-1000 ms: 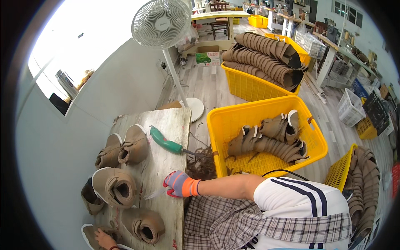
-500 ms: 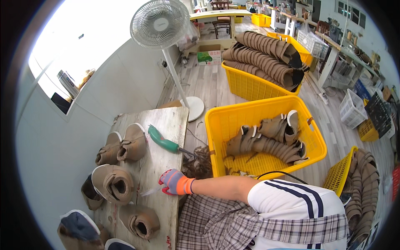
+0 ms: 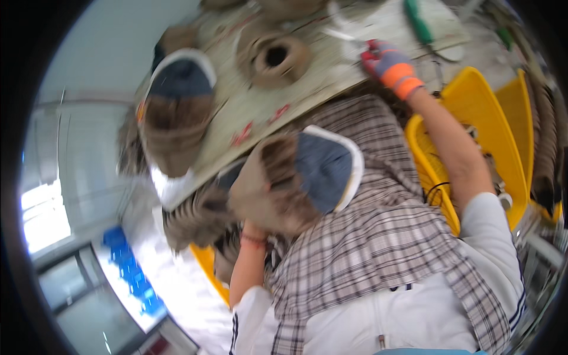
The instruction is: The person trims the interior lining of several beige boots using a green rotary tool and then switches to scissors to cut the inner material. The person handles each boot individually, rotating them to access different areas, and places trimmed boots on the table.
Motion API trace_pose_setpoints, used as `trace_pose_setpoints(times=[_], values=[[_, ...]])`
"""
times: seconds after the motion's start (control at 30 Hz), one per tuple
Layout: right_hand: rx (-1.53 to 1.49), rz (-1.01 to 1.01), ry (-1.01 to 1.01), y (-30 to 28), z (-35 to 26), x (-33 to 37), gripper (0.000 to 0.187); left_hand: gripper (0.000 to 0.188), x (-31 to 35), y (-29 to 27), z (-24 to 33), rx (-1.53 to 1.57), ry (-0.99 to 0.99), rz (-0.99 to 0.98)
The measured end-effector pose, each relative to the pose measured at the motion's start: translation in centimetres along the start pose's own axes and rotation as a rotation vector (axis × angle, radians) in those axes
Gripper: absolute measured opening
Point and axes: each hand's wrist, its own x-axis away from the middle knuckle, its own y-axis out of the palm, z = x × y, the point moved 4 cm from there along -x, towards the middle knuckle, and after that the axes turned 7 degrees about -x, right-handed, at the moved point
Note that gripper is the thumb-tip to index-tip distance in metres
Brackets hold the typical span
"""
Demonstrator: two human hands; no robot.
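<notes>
My right hand point(image 3: 387, 64), in a grey and orange glove with red fingertips, is closed over the worktable point(image 3: 349, 65). A pale thin strip point(image 3: 342, 34) runs up to its fingertips; blur hides what they pinch. Over my lap, a brown boot upper point(image 3: 257, 189) lies tilted, its blue, white-rimmed underside point(image 3: 324, 168) turned up. My left hand is behind it, gripping it; only the wrist point(image 3: 253, 236) and a red band show. On the table stand another boot upper point(image 3: 275, 56) with its opening up and one with a blue underside point(image 3: 180, 109).
A green-handled tool point(image 3: 419, 22) lies at the table's far right. Yellow baskets point(image 3: 482, 106) stand beside my right arm, with stacked brown uppers point(image 3: 541, 142) beyond. More brown uppers point(image 3: 195, 216) are piled at my left. A checked apron point(image 3: 367, 236) covers my lap.
The view has swung left and down, bringing my left arm and lap into sight. A boot upper now lies over my lap in my left hand. My right hand stays closed over the table.
</notes>
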Motion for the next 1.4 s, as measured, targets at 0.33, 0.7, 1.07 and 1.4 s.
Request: trace_pose_setpoints(times=[0.33,0.7,1.07,1.4], values=[[0.021,-0.253,-0.383,-3.5,-8.4,8.9,0.031,0.045,-0.7,-2.7,4.6,1.656,-0.761,0.112],[0.085,-0.666,-0.744,0.7,-16.0,14.6,0.028,0.034,4.3,-1.9,0.4,1.451,-0.961,0.063],[0.205,-0.611,-1.007,3.1,-20.0,16.5,0.007,0.031,3.8,-1.5,3.0,1.494,-0.93,0.088],[0.321,-0.663,-1.065,5.2,-21.1,18.2,0.007,0.032,4.7,-0.7,1.7,1.396,-0.945,0.128]])
